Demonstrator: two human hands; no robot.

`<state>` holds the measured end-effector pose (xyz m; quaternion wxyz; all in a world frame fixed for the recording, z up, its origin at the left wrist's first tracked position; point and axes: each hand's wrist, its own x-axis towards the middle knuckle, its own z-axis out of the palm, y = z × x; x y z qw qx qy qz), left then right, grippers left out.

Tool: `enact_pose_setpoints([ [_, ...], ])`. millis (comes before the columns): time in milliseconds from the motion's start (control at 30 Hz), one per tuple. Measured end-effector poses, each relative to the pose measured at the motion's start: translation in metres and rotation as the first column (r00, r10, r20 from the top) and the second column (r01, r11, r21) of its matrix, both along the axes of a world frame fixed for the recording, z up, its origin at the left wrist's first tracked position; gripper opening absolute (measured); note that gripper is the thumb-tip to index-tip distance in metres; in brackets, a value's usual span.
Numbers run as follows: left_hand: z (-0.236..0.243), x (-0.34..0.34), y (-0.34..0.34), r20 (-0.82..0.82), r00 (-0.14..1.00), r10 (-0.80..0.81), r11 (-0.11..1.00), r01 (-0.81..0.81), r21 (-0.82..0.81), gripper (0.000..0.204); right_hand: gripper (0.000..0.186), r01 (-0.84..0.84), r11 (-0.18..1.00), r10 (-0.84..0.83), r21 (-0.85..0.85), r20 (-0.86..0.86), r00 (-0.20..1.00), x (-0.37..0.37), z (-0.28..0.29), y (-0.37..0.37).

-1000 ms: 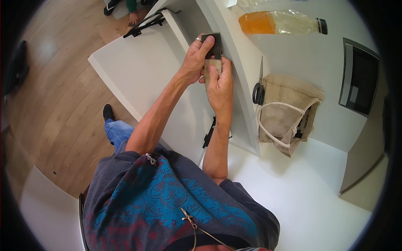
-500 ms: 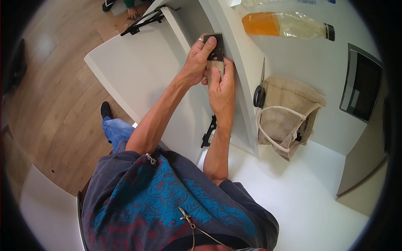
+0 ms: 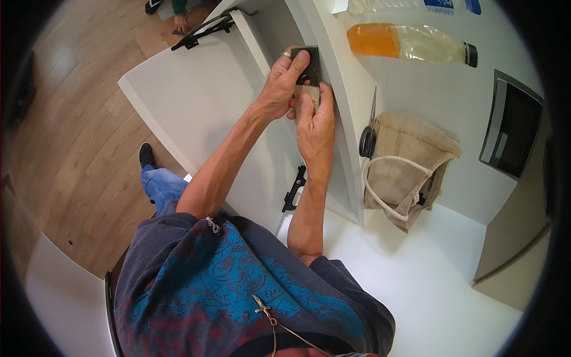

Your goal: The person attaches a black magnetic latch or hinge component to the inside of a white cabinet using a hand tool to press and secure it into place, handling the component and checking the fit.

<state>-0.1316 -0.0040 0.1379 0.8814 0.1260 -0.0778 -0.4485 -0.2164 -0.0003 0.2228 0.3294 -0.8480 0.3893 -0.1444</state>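
My left hand point(image 3: 277, 88) grips the upper part of a dark flat plate with a hole point(image 3: 312, 66), its thumb lying across the face. My right hand point(image 3: 316, 132) holds the lower end, where a beige piece point(image 3: 308, 92) covers the plate. The right thumb presses on that beige piece; whether it is cloth, paper or tape I cannot tell. Fingers behind the plate are mostly hidden. Both hands are above an open white cabinet, close to the inner edge of the white countertop.
On the countertop lie black-handled scissors point(image 3: 369, 140), a beige cloth bag point(image 3: 404, 169) and a bottle of orange liquid point(image 3: 410, 43). A lowered white flap door point(image 3: 172, 89) with a black hinge arm point(image 3: 205, 31) spreads left. Another person's hand point(image 3: 181, 24) shows at the top.
My hands keep nearly the same hold on the plate. The countertop things have shifted slightly in the picture, and the other person's hand has moved a little down and left.
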Motion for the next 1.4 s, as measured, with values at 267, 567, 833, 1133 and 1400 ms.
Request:
enact_pose_setpoints([
  [267,0.004,0.014,0.004,0.001,1.0,-0.023,0.999,0.023,0.033,0.033,0.025,-0.016,1.0,0.016,-0.01,-0.008,1.0,0.017,0.006,0.002],
  [567,0.001,0.005,0.005,0.016,0.999,-0.046,0.999,0.045,0.015,0.027,0.033,0.019,1.0,-0.019,0.007,0.011,1.0,0.003,0.001,0.005],
  [833,0.0,0.01,0.008,0.053,0.995,-0.087,0.996,0.086,0.017,0.028,0.032,0.026,0.998,-0.027,0.051,0.015,1.0,0.006,0.002,0.006],
  [1133,0.002,0.008,0.006,0.063,0.996,-0.063,0.998,0.062,0.027,0.028,0.034,0.025,0.999,-0.026,0.025,0.025,0.999,0.003,0.001,0.005],
  [1400,0.005,0.01,0.01,0.059,0.995,-0.086,0.996,0.084,0.039,0.027,0.032,0.039,0.998,-0.04,0.049,0.016,0.999,0.004,0.002,0.007],
])
